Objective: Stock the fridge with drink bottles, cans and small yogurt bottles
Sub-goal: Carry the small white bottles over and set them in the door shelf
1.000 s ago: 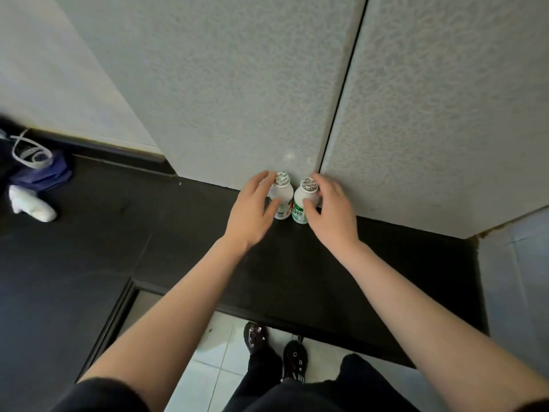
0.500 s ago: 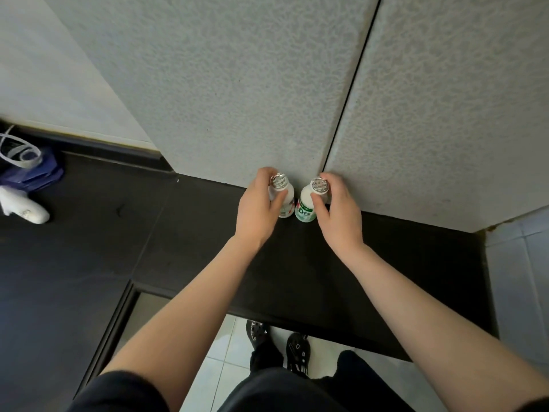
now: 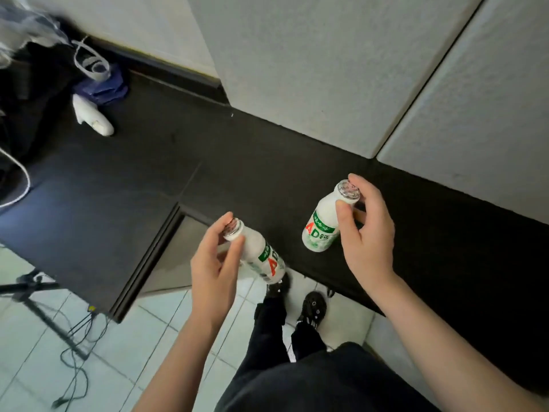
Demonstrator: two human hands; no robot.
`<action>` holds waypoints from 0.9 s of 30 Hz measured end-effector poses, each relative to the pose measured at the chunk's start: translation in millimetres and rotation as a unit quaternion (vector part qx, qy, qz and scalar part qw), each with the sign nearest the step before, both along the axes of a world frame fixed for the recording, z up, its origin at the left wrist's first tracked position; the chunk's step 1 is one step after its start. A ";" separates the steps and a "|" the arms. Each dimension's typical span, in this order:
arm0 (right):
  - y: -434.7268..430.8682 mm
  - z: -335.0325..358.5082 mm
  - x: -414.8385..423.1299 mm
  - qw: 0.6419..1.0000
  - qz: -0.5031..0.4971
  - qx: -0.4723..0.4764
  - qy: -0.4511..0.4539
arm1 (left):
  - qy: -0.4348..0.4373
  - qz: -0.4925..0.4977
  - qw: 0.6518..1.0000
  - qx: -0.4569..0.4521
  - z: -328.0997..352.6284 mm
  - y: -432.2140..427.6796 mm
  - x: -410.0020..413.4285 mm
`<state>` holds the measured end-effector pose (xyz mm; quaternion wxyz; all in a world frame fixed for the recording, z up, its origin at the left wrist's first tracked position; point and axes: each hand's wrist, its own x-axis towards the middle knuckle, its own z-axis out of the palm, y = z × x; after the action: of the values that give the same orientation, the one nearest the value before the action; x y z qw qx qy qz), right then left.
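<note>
The desk runs along the wall panels behind it. The person holds two bottles side by side, apart. The left bottle is in the left hand at the desk's near edge, and the right bottle is in the right hand above the desk. Far left on the desk lies a small device, a cloth just behind it. On the floor to the left are a tripod and cables. The person's shoes stand below, between the hands.

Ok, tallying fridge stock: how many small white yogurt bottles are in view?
2. One small white foil-capped yogurt bottle is pinched at the neck by the left hand; its twin bottle likewise by the right hand. More may be out of frame.
</note>
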<state>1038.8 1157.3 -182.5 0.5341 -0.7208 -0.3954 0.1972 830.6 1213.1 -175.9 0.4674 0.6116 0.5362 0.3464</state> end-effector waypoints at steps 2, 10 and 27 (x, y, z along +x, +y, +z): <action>0.1 -7.6 -21.4 0.999 0.029 -0.019 0.029 | 0.010 0.041 0.999 -0.020 -6.0 -15.1 -23.8; -1.9 -16.1 -99.7 0.987 0.142 -0.051 0.051 | 0.023 0.169 0.985 -0.009 -6.6 -56.2 -105.8; -108.6 8.2 -523.5 0.880 0.470 -0.001 0.070 | 0.092 0.408 0.906 0.057 21.1 -297.5 -507.4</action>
<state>515.2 1048.7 -174.3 0.4041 -0.4349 -0.6494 0.4752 323.2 915.6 -154.7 0.1981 0.3937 0.7593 0.4788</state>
